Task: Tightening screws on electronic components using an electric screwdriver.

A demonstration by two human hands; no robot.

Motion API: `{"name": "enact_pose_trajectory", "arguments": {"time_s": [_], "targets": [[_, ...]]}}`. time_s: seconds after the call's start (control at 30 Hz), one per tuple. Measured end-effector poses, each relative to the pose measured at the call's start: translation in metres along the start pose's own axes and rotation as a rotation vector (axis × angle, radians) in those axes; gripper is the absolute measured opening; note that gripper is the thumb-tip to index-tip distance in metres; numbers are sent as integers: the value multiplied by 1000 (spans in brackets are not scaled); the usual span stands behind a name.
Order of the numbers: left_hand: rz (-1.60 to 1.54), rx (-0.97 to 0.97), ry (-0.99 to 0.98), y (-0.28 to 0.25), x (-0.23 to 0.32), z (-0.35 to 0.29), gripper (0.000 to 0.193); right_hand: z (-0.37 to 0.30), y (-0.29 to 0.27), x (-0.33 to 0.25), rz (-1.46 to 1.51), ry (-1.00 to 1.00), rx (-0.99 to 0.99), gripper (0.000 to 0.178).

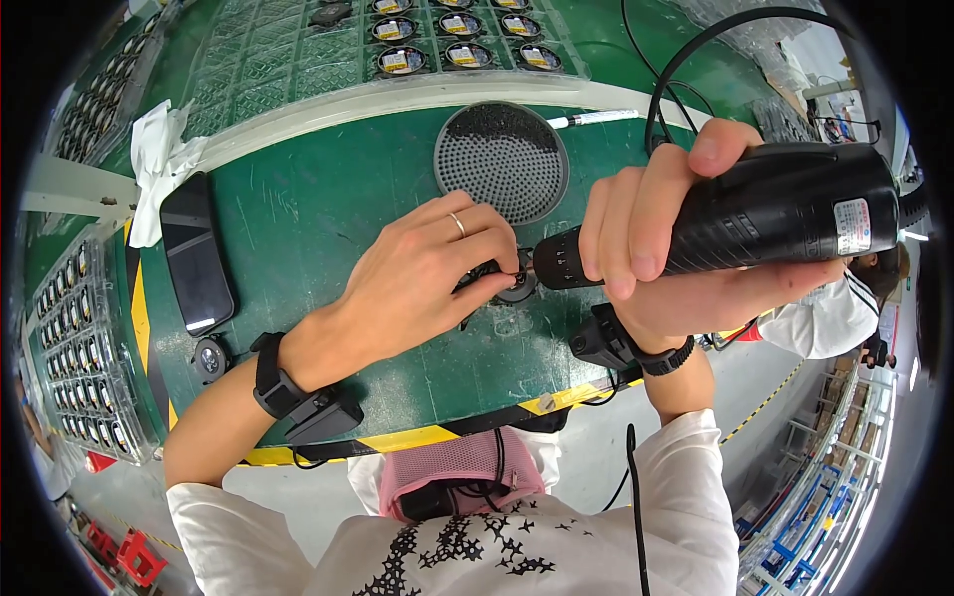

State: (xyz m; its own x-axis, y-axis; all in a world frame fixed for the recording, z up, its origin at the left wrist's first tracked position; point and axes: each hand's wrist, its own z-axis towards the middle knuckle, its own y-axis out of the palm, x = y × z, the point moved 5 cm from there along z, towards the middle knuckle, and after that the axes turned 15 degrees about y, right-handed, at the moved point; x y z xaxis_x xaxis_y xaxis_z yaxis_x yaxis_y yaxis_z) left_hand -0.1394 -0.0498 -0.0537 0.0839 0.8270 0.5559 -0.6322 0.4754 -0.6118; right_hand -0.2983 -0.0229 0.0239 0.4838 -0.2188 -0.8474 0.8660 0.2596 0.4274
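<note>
My right hand [666, 223] is wrapped around a thick black electric screwdriver [785, 214], held nearly level with its nose pointing left. The tip of the screwdriver meets a small round black part [517, 290] low over the green bench. With thumb and fingers pinched together, my left hand [422, 263] holds that part from its left side; the fingers hide much of it. Just beyond my left fingertips lies a round grey dimpled dish [502, 164], with many tiny dark pieces, likely screws, gathered along its far side.
A dark phone [199, 253] and another small round part [212, 358] lie at the bench's left. White cloth [159, 164] hangs nearby. A white pen-like stick [601, 117] rests behind the dish. Clear trays [288, 45] carry round parts at the back. Another person [825, 313] is at right.
</note>
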Motion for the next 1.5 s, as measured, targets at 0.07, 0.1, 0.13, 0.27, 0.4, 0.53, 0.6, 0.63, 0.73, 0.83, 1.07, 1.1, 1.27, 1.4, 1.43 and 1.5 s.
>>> {"name": "enact_pose_trajectory", "arguments": {"time_s": [0.07, 0.1, 0.13, 0.27, 0.4, 0.53, 0.6, 0.63, 0.73, 0.83, 1.07, 1.1, 1.27, 1.4, 1.43, 1.5], "targets": [[-10, 10, 1, 1, -1, 0, 15, 0, 0, 0, -6, 12, 27, 95], [-16, 15, 2, 1, -1, 0, 14, 0, 0, 0, -7, 10, 26, 95], [-15, 15, 2, 1, -1, 0, 14, 0, 1, 2, -3, 5, 20, 95], [-20, 16, -5, 0, -1, -2, 14, 0, 2, 5, 1, -9, 7, 95], [-29, 7, 2, 0, 0, -1, 21, 1, 1, 1, -32, -37, -18, 96], [25, -13, 8, -1, 5, 1, 35, 3, -5, -1, -86, -48, -70, 99], [37, -35, -4, -1, 4, 0, 41, 4, -7, 1, -117, -12, -72, 101], [41, -47, -7, -1, 4, 1, 43, 3, -8, 2, -118, -9, -69, 101], [39, -62, 0, -1, 5, 1, 46, 2, -10, 6, -99, -13, -28, 103], [41, -67, 3, 0, 4, 1, 47, 1, -12, 8, -136, 9, 9, 105], [45, -51, 14, 0, 3, -1, 46, 6, -13, 8, -153, -6, -47, 109], [42, -49, 7, 0, 3, -1, 45, 6, -12, 8, -151, -17, -67, 109], [35, -45, -7, 0, 3, 0, 44, 7, -11, 9, -146, -36, -89, 111], [36, -45, 0, 0, 3, 0, 44, 7, -12, 9, -167, -51, -85, 111], [35, -44, 3, 0, 4, 1, 44, 7, -12, 8, -168, -51, -85, 111], [39, -44, 5, 0, 3, 0, 44, 7, -12, 10, -171, -31, -107, 110]]}}
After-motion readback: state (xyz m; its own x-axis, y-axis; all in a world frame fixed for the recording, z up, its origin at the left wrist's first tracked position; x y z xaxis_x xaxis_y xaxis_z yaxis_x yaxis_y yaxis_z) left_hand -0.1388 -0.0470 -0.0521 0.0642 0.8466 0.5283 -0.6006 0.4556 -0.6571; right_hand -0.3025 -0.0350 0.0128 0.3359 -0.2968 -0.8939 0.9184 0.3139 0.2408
